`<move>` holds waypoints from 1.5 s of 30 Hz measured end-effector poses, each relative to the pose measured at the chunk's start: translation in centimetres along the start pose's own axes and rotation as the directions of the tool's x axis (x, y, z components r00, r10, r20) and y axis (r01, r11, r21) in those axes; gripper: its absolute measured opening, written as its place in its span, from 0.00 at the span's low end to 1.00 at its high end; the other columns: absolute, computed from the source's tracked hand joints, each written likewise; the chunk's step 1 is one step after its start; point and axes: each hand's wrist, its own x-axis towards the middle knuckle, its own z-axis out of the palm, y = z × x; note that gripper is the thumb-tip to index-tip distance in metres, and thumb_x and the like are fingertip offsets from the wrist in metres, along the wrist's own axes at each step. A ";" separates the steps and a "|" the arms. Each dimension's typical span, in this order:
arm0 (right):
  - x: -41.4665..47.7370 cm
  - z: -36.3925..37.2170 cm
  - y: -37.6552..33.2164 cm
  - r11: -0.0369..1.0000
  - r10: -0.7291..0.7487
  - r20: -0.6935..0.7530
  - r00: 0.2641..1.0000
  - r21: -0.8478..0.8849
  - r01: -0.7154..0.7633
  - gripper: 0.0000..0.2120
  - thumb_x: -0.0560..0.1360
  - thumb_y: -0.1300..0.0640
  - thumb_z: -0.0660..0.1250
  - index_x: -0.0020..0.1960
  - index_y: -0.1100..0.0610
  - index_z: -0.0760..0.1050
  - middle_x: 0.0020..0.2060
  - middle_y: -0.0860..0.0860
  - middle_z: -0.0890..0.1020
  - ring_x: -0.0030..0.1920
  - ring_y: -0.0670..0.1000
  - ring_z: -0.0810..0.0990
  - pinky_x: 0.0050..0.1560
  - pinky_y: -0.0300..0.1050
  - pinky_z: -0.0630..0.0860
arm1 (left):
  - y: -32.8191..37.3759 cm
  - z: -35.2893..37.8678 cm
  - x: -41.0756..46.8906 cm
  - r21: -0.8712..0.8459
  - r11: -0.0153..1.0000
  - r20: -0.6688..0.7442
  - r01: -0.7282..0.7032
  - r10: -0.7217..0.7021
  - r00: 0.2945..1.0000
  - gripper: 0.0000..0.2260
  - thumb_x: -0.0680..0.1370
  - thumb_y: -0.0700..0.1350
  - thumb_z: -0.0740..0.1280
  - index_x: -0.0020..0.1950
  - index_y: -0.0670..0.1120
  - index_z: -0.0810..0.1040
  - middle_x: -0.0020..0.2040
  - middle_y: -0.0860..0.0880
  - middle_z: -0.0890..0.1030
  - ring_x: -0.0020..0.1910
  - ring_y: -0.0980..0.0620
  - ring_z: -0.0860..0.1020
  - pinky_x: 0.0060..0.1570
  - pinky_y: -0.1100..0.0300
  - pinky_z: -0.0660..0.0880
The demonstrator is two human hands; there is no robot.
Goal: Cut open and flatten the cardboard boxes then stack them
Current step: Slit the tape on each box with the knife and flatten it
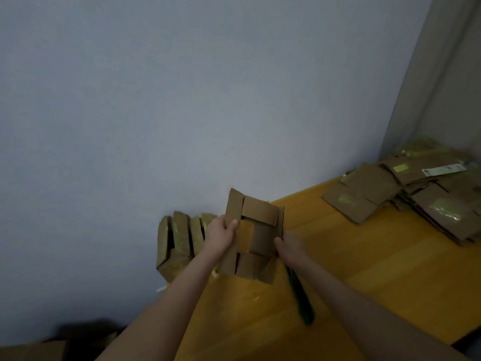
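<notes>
Mid-flatten, I reckon: cut box (256, 238) held over tabletop (351, 261) back edge, L hand (221, 231) pinching a flap, R hand (287, 247) gripping its side. Next I'd squash it flat, then onto stack (406, 194), far-right corner.

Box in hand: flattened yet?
Not yet. The box, held by the left hand and right hand, has its flaps spread, but its walls stand apart, not pressed flat.

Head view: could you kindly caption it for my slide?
Left hand and right hand hold an opened cardboard box at the table.
</notes>
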 end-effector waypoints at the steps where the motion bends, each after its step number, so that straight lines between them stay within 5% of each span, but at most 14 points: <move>1: -0.1 -0.2 0.2 0.999 -0.010 -0.009 1.000 0.038 0.010 0.10 0.80 0.63 0.55 0.42 0.59 0.70 0.39 0.54 0.74 0.38 0.51 0.73 0.35 0.43 0.70 | -0.1 -0.2 0.1 -0.005 1.000 -0.005 0.006 -0.006 1.000 0.12 0.83 0.46 0.60 0.58 0.39 0.76 0.47 0.46 0.79 0.46 0.49 0.77 0.48 0.55 0.75; 5: -0.3 -1.5 0.0 0.965 -0.012 -0.090 0.996 0.260 0.035 0.13 0.82 0.61 0.55 0.64 0.60 0.71 0.58 0.54 0.77 0.54 0.52 0.75 0.52 0.45 0.73 | -1.6 -1.1 0.3 -0.145 0.984 -0.014 0.100 -0.103 0.995 0.11 0.83 0.46 0.60 0.57 0.41 0.76 0.50 0.45 0.80 0.50 0.47 0.79 0.50 0.53 0.76; 11: 1.1 -1.8 1.0 0.981 0.072 -0.188 0.980 0.190 -0.036 0.30 0.79 0.58 0.63 0.77 0.58 0.55 0.72 0.57 0.67 0.70 0.58 0.67 0.68 0.55 0.68 | -0.9 -1.5 0.3 -0.179 0.983 0.031 0.035 -0.030 0.999 0.12 0.82 0.48 0.60 0.42 0.46 0.75 0.38 0.49 0.78 0.37 0.52 0.77 0.34 0.61 0.72; 13: 0.9 -2.1 0.8 0.996 0.060 -0.256 0.965 -0.047 -0.074 0.40 0.77 0.57 0.67 0.79 0.55 0.44 0.75 0.57 0.59 0.73 0.59 0.62 0.70 0.54 0.65 | -0.6 -1.7 0.7 -0.106 0.994 0.052 -0.017 0.022 0.998 0.12 0.82 0.50 0.60 0.43 0.47 0.76 0.39 0.49 0.80 0.41 0.50 0.79 0.39 0.58 0.75; 17: 0.4 -3.3 -0.7 0.772 -0.210 -0.263 0.942 -0.636 -0.006 0.48 0.76 0.51 0.68 0.78 0.55 0.35 0.77 0.59 0.46 0.77 0.61 0.44 0.76 0.58 0.49 | 0.7 -1.5 0.9 0.128 0.976 0.087 -0.175 0.164 0.983 0.18 0.83 0.52 0.58 0.42 0.42 0.77 0.37 0.46 0.79 0.37 0.48 0.78 0.40 0.54 0.74; 20: 0.5 -3.4 -1.9 0.751 -0.212 -0.152 0.965 -0.657 0.061 0.46 0.74 0.40 0.67 0.78 0.57 0.43 0.76 0.55 0.57 0.76 0.59 0.55 0.73 0.55 0.56 | 2.5 -1.2 0.8 0.229 0.927 0.138 -0.297 0.271 0.952 0.20 0.83 0.52 0.57 0.43 0.39 0.78 0.36 0.45 0.78 0.36 0.48 0.76 0.39 0.54 0.73; 22: 0.2 -3.7 -2.3 0.813 -0.218 -0.159 0.963 -0.575 0.089 0.41 0.77 0.42 0.63 0.78 0.59 0.44 0.71 0.54 0.66 0.66 0.56 0.71 0.60 0.50 0.70 | 3.2 -1.3 1.0 0.267 0.894 0.147 -0.360 0.331 0.932 0.19 0.83 0.52 0.57 0.44 0.40 0.78 0.37 0.45 0.79 0.38 0.48 0.77 0.41 0.53 0.73; 25: -0.4 -4.1 -2.2 0.843 -0.250 -0.074 0.965 -0.508 0.179 0.32 0.81 0.47 0.56 0.78 0.57 0.47 0.59 0.53 0.75 0.52 0.53 0.77 0.45 0.46 0.72 | 3.3 -2.3 1.5 0.301 0.871 0.155 -0.389 0.357 0.921 0.18 0.83 0.52 0.56 0.43 0.42 0.78 0.38 0.47 0.79 0.38 0.49 0.77 0.41 0.54 0.72; 28: -0.6 -4.4 -1.9 0.927 -0.287 -0.102 0.953 -0.281 0.249 0.14 0.83 0.49 0.51 0.59 0.54 0.72 0.42 0.51 0.78 0.43 0.52 0.78 0.40 0.48 0.75 | 2.5 -3.2 2.2 0.361 0.854 0.188 -0.375 0.327 0.926 0.17 0.83 0.54 0.57 0.39 0.48 0.74 0.34 0.53 0.76 0.35 0.52 0.75 0.37 0.57 0.71; 32: -0.3 -3.8 -1.4 0.969 -0.224 -0.184 0.957 -0.151 0.198 0.17 0.83 0.50 0.52 0.43 0.55 0.74 0.40 0.53 0.78 0.40 0.52 0.76 0.36 0.44 0.70 | 1.3 -3.1 1.9 0.468 0.813 -0.079 -0.345 0.428 0.900 0.10 0.79 0.55 0.64 0.55 0.52 0.80 0.50 0.52 0.82 0.52 0.49 0.79 0.50 0.55 0.76; 35: -0.2 -3.2 -1.1 0.985 -0.134 -0.291 0.947 -0.140 0.096 0.18 0.83 0.50 0.52 0.44 0.58 0.73 0.38 0.53 0.77 0.40 0.52 0.75 0.37 0.44 0.68 | -0.5 -2.8 1.7 0.232 0.973 -0.356 -0.023 0.107 0.928 0.34 0.74 0.55 0.71 0.75 0.46 0.64 0.72 0.47 0.69 0.71 0.46 0.67 0.66 0.49 0.69; 37: -0.4 -3.0 -1.0 0.986 -0.123 -0.321 0.939 -0.146 0.080 0.17 0.83 0.51 0.53 0.43 0.58 0.73 0.37 0.52 0.76 0.39 0.52 0.75 0.35 0.43 0.67 | -1.3 -2.3 1.0 -0.093 0.971 -0.256 0.220 -0.236 0.937 0.44 0.71 0.56 0.74 0.77 0.41 0.56 0.75 0.41 0.64 0.73 0.41 0.65 0.67 0.46 0.68; 39: -0.5 -2.7 -1.0 0.988 -0.108 -0.339 0.935 -0.137 0.065 0.17 0.83 0.52 0.53 0.43 0.59 0.73 0.36 0.52 0.75 0.38 0.51 0.74 0.31 0.42 0.64 | -2.1 -1.4 0.2 -0.256 0.926 -0.118 0.279 -0.316 0.941 0.42 0.71 0.54 0.75 0.76 0.38 0.58 0.73 0.40 0.67 0.71 0.40 0.67 0.66 0.48 0.68; 45: -1.1 -2.7 -0.7 0.991 -0.131 -0.286 0.949 -0.019 0.131 0.17 0.83 0.52 0.55 0.41 0.61 0.72 0.33 0.52 0.74 0.36 0.52 0.74 0.29 0.40 0.64 | -3.3 -0.6 0.4 -0.032 0.942 0.024 0.335 -0.334 0.942 0.46 0.65 0.64 0.75 0.74 0.42 0.62 0.69 0.44 0.73 0.66 0.42 0.72 0.61 0.47 0.74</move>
